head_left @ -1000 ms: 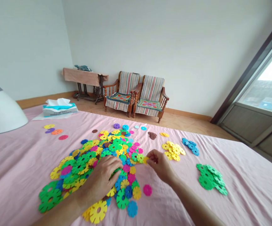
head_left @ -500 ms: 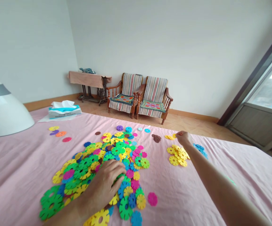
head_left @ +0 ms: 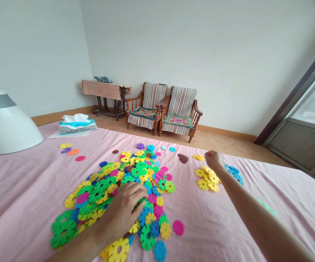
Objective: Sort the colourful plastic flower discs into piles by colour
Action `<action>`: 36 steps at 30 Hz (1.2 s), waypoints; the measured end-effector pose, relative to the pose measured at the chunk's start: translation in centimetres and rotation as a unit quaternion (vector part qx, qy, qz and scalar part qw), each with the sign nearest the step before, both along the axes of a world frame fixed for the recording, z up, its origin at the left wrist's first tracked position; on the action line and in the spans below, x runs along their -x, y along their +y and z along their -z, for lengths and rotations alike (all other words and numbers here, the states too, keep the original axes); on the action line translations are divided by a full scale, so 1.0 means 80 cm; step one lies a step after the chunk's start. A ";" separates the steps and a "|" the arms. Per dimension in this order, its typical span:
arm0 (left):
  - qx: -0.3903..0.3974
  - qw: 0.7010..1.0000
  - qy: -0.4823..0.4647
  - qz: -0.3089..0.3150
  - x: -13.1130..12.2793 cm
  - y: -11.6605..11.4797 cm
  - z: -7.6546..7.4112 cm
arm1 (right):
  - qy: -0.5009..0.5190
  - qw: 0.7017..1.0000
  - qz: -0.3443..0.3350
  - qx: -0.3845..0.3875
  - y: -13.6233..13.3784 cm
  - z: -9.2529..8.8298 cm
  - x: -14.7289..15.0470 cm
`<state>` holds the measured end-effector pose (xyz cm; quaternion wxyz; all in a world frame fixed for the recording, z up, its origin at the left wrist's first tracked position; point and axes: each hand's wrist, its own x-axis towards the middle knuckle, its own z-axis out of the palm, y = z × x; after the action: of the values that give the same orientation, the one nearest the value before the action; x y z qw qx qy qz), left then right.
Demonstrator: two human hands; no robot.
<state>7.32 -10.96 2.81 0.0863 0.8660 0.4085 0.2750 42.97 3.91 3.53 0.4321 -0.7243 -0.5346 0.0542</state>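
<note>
A heap of flower-shaped plastic discs (head_left: 102, 185) in green, yellow, blue and pink covers the middle of the pink cloth. Resting on its near side is my left hand (head_left: 127, 203), loosely curved, thumb apart from the fingers; green shows in the gap, and the fingertips are hidden. My right hand (head_left: 212, 159) is closed in a fist far out on the right, just beside a few small yellow discs (head_left: 198, 157). Whatever it holds, if anything, is hidden. Closer in lies a pile of larger yellow discs (head_left: 208, 178), and blue discs (head_left: 234, 174) lie right of the wrist.
Brown discs (head_left: 183, 158) form a small group left of my right hand. A pink disc (head_left: 178, 227) lies alone. A tissue box (head_left: 77, 127) and a white appliance (head_left: 11, 127) stand at the left. Two wooden chairs (head_left: 179, 122) are beyond the table.
A yellow disc touched my right fingertips; the small yellow discs now lie just clear of the hand. My left hand stays on the heap. The view has shifted slightly.
</note>
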 end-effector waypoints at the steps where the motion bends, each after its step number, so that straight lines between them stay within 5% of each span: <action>1: -0.003 1.000 -0.002 0.000 0.000 0.000 0.000 | -0.001 1.000 -0.017 0.012 -0.008 0.001 0.004; 6: -0.005 1.000 -0.005 -0.003 -0.002 -0.001 -0.002 | -0.016 0.985 -0.164 0.044 -0.079 0.003 0.059; 11: -0.016 1.000 -0.013 0.001 -0.002 0.000 -0.003 | -0.029 0.936 -0.343 0.071 -0.164 0.009 0.131; 17: -0.024 1.000 -0.014 0.000 -0.003 0.000 -0.006 | -0.045 0.929 -0.360 0.069 -0.195 0.025 0.172; 30: -0.013 1.000 0.006 0.005 -0.003 0.001 -0.003 | -0.169 0.904 -0.390 0.035 -0.204 0.022 0.181; 36: -0.010 1.000 0.002 0.002 -0.003 0.000 -0.006 | -0.089 0.921 -0.378 0.012 -0.207 0.025 0.180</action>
<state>7.59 -10.96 3.29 0.0774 0.8682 0.4046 0.2768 28.57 -12.64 1.54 0.3211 -0.4749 -0.8046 0.1550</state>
